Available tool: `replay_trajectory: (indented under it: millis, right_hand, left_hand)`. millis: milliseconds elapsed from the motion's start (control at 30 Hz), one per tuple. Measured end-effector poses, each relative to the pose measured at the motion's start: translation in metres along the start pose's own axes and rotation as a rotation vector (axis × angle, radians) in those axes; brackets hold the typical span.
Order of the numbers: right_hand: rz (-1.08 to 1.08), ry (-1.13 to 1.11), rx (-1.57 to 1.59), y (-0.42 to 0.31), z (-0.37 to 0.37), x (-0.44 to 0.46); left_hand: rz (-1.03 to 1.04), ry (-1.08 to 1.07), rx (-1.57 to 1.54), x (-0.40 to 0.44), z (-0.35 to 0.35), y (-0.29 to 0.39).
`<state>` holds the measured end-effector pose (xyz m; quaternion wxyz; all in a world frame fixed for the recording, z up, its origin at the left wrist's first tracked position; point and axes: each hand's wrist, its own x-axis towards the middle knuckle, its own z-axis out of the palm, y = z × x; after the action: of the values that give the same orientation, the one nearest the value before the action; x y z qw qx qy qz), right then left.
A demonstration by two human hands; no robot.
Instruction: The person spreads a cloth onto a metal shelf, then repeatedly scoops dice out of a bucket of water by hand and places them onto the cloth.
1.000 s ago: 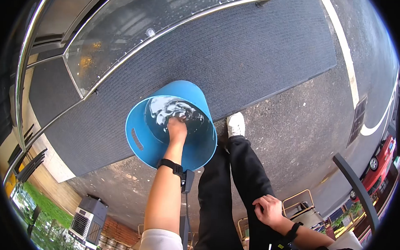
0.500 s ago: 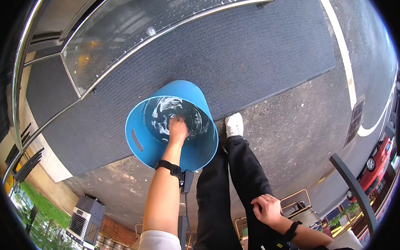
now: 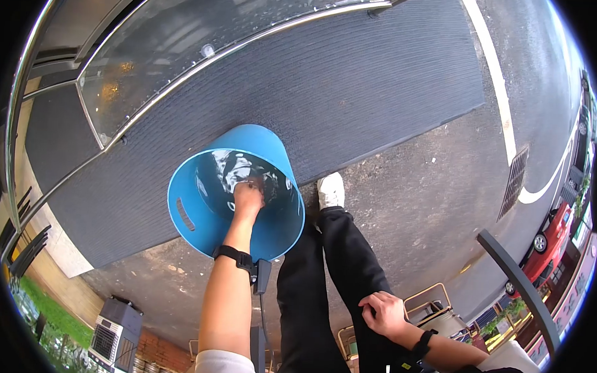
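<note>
A blue bucket (image 3: 286,156) with a slot handle in its wall stands on the ribbed grey mat, tipped toward me in view. Dark water (image 3: 272,179) with bright reflections lies inside it. My left hand (image 3: 248,199) reaches down into the bucket, its fingers curled together at the water. The fingertips are under the surface, so what they hold, if anything, is hidden. On the thigh of my black trousers (image 3: 349,254) rests my right hand (image 3: 384,314), fingers curled in, with nothing seen in it. Each wrist wears a black strap.
A metal rail (image 3: 204,66) with a clear panel runs along the mat (image 3: 355,77). My white shoe (image 3: 331,189) is beside the bucket. A drain grate (image 3: 514,183), a dark curved bar (image 3: 518,289), a red car (image 3: 546,244) and a boxy cooler unit (image 3: 112,334) surround the area.
The whole view has shifted slightly, so the bucket and my legs sit further left. My left hand stays in the bucket; the reflections on the water have changed. My right hand remains on my thigh.
</note>
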<state>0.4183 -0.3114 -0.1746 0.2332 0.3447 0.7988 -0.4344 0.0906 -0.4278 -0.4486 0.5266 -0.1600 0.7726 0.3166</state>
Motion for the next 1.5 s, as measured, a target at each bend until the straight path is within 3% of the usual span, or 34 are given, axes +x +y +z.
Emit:
replay_trajectory:
  millis: [33,100,200,267,300,400,433,533,567,700,800,933,1067,1233,1367,1500]
  right_hand:
    - [0.0,0.0,0.0,0.0,0.0,0.0]
    - [0.001,0.003,0.002,0.0,0.0,0.0]
    - [0.002,0.004,0.01,0.0,0.0,0.0]
    - [0.006,0.0,0.012,0.0,-0.001,0.0]
    - [0.008,-0.003,0.008,0.0,-0.001,0.0]
    - [0.013,-0.008,0.007,-0.001,0.0,0.0]
    - [0.013,-0.007,0.011,-0.001,0.0,0.0]
    - [0.015,-0.01,0.016,0.0,0.0,0.001]
    - [0.016,-0.012,0.017,-0.001,-0.001,0.001]
    - [0.022,-0.016,0.014,-0.002,-0.002,0.002]
    - [0.027,-0.018,0.008,-0.002,-0.002,0.003]
    - [0.011,-0.003,0.01,0.0,-0.001,0.002]
    - [-0.003,0.007,0.005,0.001,0.002,0.0]
    - [-0.016,0.004,-0.016,0.0,0.005,-0.001]
    - [-0.028,0.015,-0.023,0.003,0.018,-0.01]
    - [-0.048,0.023,-0.054,0.003,0.026,-0.018]
  left_hand:
    - [-0.02,-0.012,0.017,0.002,-0.002,-0.001]
    - [0.339,0.167,0.284,0.026,0.006,-0.034]
    - [0.971,0.35,0.954,0.029,-0.006,-0.046]
    - [1.031,0.389,0.826,0.035,-0.003,-0.048]
    - [0.64,0.283,0.547,0.04,0.001,-0.049]
    - [0.151,0.085,0.156,0.023,0.0,-0.019]
    - [0.143,0.013,-0.03,0.022,0.001,-0.019]
    - [-0.012,-0.01,-0.112,0.011,0.002,-0.002]
    - [-0.056,0.071,-0.053,0.003,0.006,0.005]
    - [0.103,0.08,0.059,-0.003,0.004,0.009]
    - [0.205,0.024,-0.26,-0.011,0.004,0.012]
    - [0.078,0.152,-0.185,-0.021,-0.001,0.03]
    - [0.107,0.09,-0.319,-0.018,-0.001,0.022]
    - [-0.051,-0.238,-0.63,-0.07,-0.018,0.064]
    - [0.107,-0.519,-0.923,-0.133,-0.036,0.09]
    - [0.208,-0.542,-1.006,-0.206,-0.053,0.114]
